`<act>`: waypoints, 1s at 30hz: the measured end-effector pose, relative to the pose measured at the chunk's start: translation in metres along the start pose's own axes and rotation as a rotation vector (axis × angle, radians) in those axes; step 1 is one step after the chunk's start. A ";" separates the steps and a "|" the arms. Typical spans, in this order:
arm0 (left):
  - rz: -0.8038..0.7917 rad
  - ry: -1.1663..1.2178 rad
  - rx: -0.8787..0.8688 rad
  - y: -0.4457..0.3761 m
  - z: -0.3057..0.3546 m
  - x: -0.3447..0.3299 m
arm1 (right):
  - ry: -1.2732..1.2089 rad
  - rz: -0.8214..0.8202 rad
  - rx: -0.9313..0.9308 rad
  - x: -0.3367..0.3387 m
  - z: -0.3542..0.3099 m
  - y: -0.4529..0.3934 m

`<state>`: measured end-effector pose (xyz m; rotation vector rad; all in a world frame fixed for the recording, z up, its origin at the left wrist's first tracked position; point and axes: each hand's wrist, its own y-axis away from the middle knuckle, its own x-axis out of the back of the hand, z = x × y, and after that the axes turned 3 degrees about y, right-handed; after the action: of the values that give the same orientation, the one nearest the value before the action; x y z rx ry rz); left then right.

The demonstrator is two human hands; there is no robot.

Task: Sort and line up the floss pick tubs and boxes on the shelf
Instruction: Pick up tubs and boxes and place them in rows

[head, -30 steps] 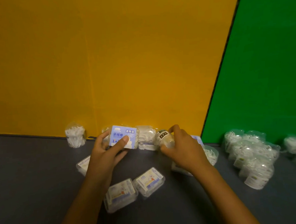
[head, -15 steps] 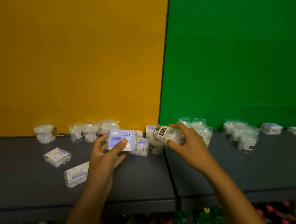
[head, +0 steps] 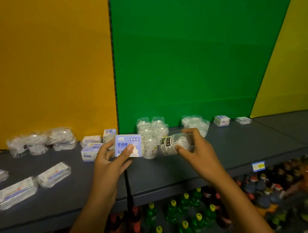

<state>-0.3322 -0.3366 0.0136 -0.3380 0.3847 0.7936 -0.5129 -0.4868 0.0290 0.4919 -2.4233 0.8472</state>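
My left hand (head: 110, 161) grips a blue-and-white floss pick box (head: 128, 144), held upright above the dark shelf (head: 241, 147). My right hand (head: 196, 149) holds a clear floss pick tub (head: 171, 144) tipped on its side, its dark label facing left. Between and behind the two stand clear tubs (head: 151, 132) against the green wall. More tubs (head: 197, 122) stand further right, with small boxes (head: 221, 120) beyond them. On the left lie several flat boxes (head: 53, 173) and clear tubs (head: 35, 142) by the orange wall.
The shelf's front edge (head: 172, 189) runs below my forearms, with a blue price tag (head: 258, 165) on it. A lower shelf holds green bottles with yellow caps (head: 184, 217) and dark bottles (head: 272, 184). Orange, green and yellow wall panels back the shelf.
My view has swung right and pulled back, so the green wall and the lower bottles show. Both hands moved right along the shelf, still holding the box and the tub.
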 end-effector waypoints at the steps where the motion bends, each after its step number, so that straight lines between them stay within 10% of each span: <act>1: -0.018 0.001 0.002 -0.004 -0.003 -0.007 | 0.009 0.007 0.004 0.006 0.005 -0.002; 30: -0.093 -0.017 -0.013 -0.104 -0.104 -0.192 | 0.107 0.068 0.048 0.115 0.176 -0.129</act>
<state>-0.3992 -0.5684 0.0252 -0.3584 0.3455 0.7076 -0.6038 -0.7154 0.0384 0.3737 -2.3379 0.9382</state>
